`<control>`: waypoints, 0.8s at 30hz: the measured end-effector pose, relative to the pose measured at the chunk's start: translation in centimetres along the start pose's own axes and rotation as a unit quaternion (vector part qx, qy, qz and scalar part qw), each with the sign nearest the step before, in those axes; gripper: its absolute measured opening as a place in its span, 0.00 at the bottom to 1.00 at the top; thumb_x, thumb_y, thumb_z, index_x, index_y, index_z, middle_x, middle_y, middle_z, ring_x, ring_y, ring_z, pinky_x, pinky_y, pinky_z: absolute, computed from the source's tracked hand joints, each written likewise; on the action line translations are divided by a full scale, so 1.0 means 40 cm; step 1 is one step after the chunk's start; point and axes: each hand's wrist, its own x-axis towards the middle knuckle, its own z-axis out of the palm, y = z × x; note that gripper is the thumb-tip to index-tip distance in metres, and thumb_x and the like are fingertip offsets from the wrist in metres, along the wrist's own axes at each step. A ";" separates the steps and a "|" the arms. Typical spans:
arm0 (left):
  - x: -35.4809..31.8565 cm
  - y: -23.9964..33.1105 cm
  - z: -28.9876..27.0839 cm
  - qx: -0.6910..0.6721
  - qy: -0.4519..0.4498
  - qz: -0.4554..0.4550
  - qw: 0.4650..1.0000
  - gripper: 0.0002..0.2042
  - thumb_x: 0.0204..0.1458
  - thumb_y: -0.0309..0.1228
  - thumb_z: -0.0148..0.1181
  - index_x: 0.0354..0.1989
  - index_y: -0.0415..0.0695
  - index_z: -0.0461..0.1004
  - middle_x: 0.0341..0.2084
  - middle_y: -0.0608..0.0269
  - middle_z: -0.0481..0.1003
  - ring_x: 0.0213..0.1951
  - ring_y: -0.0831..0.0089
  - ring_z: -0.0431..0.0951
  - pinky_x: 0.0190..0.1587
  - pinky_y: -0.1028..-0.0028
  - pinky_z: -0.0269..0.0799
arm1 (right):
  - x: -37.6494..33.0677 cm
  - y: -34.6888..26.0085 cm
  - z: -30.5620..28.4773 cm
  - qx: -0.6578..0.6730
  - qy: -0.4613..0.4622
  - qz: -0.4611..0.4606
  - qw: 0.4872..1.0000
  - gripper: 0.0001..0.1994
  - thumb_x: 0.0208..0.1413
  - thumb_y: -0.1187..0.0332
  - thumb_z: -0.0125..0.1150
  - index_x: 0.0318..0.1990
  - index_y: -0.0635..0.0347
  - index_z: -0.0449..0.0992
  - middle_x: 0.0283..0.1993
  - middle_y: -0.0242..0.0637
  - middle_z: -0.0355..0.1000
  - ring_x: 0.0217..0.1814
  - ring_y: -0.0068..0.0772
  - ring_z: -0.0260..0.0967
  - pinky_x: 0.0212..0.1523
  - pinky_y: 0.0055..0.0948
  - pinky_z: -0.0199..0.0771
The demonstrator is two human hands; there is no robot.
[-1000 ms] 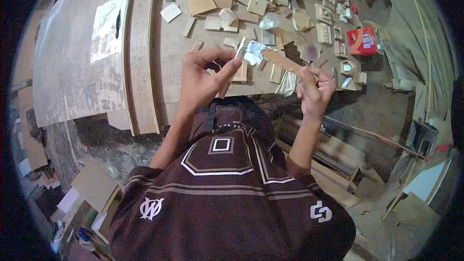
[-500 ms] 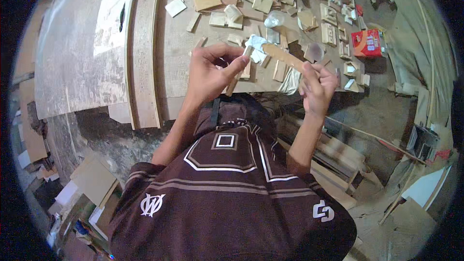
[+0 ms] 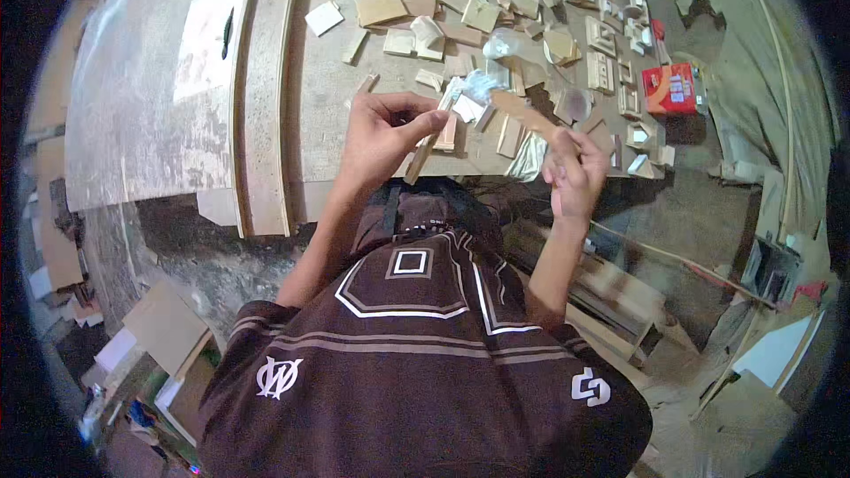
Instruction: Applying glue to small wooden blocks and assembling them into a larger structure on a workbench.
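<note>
My left hand (image 3: 387, 137) pinches a narrow wooden strip (image 3: 422, 156) between thumb and fingers, tilted over the table's near edge. My right hand (image 3: 577, 168) grips one end of a flat wooden stick (image 3: 524, 115), which points up and left toward the strip. Between the stick's far end and the top of the strip is a pale, paste-like smear (image 3: 479, 84); motion blurs it, so I cannot tell whether it clings to the stick or the strip. Just beyond lies a clear crumpled plastic piece (image 3: 503, 42) among small wooden offcuts (image 3: 428, 38).
Many wood scraps cover the table (image 3: 332, 137) beyond my hands. Small assembled wooden pieces (image 3: 601, 68) stand in rows at the right, beside a red package (image 3: 670, 88). Two long wooden rails (image 3: 266, 106) cross the table at left. A whitish bundle (image 3: 529, 158) hangs by the near edge.
My right hand has shifted slightly left and down with the flat stick, whose tip now looks blurred. My left hand still holds the strip, with its lower end swung slightly left.
</note>
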 end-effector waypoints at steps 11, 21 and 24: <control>-0.011 0.019 0.009 -0.078 -0.027 -0.050 0.995 0.08 0.49 0.28 0.68 0.33 0.36 0.83 0.26 0.62 0.80 0.28 0.78 0.77 0.34 0.78 0.70 | -0.011 -0.066 -0.034 -0.381 -0.089 -0.376 0.840 0.11 0.47 0.76 0.71 0.41 0.60 0.85 0.28 0.34 0.76 0.27 0.25 0.66 0.31 0.21 0.67; -0.024 -0.010 0.026 -0.117 -0.013 -0.064 0.991 0.08 0.51 0.29 0.66 0.35 0.39 0.84 0.26 0.65 0.81 0.27 0.82 0.76 0.30 0.80 0.67 | -0.019 -0.054 -0.055 -0.308 -0.068 -0.397 0.862 0.13 0.47 0.77 0.72 0.42 0.61 0.84 0.29 0.32 0.74 0.27 0.22 0.66 0.29 0.20 0.65; -0.028 -0.011 0.034 -0.114 -0.013 -0.050 0.992 0.07 0.51 0.29 0.66 0.34 0.39 0.84 0.26 0.66 0.81 0.27 0.83 0.76 0.30 0.80 0.67 | -0.016 -0.063 -0.047 -0.377 -0.107 -0.378 0.839 0.13 0.47 0.78 0.72 0.42 0.62 0.84 0.30 0.32 0.74 0.28 0.22 0.67 0.30 0.19 0.66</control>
